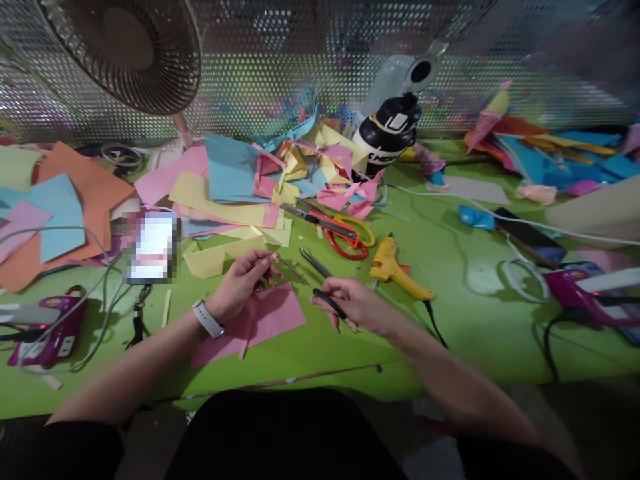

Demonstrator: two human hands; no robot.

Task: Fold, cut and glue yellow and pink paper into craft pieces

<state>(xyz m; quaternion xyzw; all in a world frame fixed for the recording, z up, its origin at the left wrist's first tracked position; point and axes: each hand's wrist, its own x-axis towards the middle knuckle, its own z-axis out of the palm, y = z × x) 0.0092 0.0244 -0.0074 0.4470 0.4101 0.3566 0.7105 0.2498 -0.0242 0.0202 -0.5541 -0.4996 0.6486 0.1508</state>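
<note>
Above a pink paper sheet [280,310], my left hand [245,280] pinches a small pink scrap of paper [275,255] between thumb and fingers. A narrow pink strip also hangs below this hand, over the sheet. My right hand [353,301] is closed on a slim black-handled metal tool [329,302]; its thin tip points left towards the pinched scrap. Whether it is scissors or another tool, I cannot make out. Bent-tip tweezers [316,263] lie just beyond my right fingers; I cannot tell if they touch them.
Red and yellow scissors [347,250] and a cutter knife [320,220] lie ahead. A yellow glue gun [397,270] with a cord sits right. Paper scraps [300,167], a bottle [385,137] and a fan [125,47] stand behind. A lit phone [153,247] lies left.
</note>
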